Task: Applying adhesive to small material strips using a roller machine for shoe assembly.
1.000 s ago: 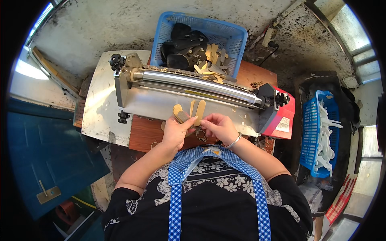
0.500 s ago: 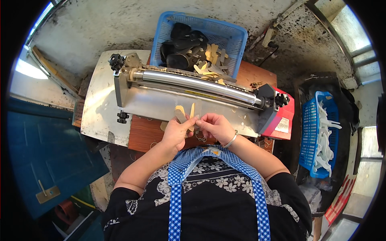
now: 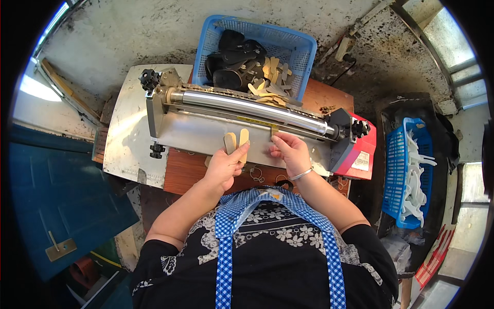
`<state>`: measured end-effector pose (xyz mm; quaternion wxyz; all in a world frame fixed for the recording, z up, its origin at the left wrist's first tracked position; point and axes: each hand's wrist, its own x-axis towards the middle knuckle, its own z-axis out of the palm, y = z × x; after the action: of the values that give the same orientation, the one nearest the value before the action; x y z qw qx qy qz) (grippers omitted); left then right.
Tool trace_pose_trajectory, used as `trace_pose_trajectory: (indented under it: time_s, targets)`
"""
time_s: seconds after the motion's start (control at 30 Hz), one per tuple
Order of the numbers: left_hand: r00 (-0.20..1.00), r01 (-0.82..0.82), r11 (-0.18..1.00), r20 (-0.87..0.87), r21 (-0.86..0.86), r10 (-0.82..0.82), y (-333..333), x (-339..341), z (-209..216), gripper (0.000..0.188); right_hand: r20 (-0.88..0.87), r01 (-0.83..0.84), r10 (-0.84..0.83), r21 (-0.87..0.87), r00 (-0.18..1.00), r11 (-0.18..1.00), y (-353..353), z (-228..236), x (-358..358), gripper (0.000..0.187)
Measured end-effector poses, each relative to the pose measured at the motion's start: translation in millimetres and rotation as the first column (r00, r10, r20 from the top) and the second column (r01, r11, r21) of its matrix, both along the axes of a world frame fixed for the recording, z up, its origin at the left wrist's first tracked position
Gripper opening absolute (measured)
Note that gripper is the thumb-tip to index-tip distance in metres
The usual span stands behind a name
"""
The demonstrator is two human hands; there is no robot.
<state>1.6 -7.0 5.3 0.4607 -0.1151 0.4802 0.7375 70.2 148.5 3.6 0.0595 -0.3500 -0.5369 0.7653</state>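
Note:
Several flat tan strips with rounded ends [image 3: 243, 138] stick up from my left hand [image 3: 225, 169], whose thumb and fingers are closed on them. A little to its right, my right hand [image 3: 291, 156] pinches one short strip [image 3: 274, 130] between thumb and fingertips. That strip reaches the front edge of the roller machine, just below its long shiny metal roller [image 3: 247, 106]. Both hands are over the machine's metal feed plate [image 3: 195, 133]. My right fingertips hide the lower end of the strip.
Behind the machine stands a blue plastic basket [image 3: 307, 51] holding black pieces and more tan strips. Black knobs [image 3: 150, 80] top the machine's ends, and a red housing [image 3: 366, 149] is at its right. Another blue basket [image 3: 393, 172] with white pieces stands far right. Thin loops lie on the brown tabletop [image 3: 180, 172].
My right hand has moved away from the left one, up and to the right, bringing a strip to the roller. The left hand stays near its place, its strips turned more face-on.

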Motion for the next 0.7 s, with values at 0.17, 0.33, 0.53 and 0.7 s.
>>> trace_pose_trajectory:
  time_s: [0.17, 0.33, 0.53, 0.7]
  targets:
    - [0.994, 0.094, 0.995, -0.052, -0.037, -0.095, 3, 3, 4, 0.023, -0.008, -0.383, 0.383, 0.014, 0.924, 0.924, -14, 12, 9, 0.014]
    - [0.992, 0.080, 0.994, 0.089, 0.073, -0.086, 5, 5, 2, 0.025, -0.019, -0.422, 0.424, -0.146, 0.905, 0.895, -19, 18, 9, 0.016]
    - [0.994, 0.038, 0.970, 0.089, 0.241, -0.061, -5, 1, 1, 0.025, 0.061, -0.028, 0.048, -0.288, 0.997, 0.957, 14, -1, -1, 0.018]
    - [0.972, 0.212, 0.974, -0.117, 0.074, -0.202, -4, 2, 15, 0.019, -0.003, -0.364, 0.364, -0.048, 0.931, 0.930, -9, 14, 5, 0.018]
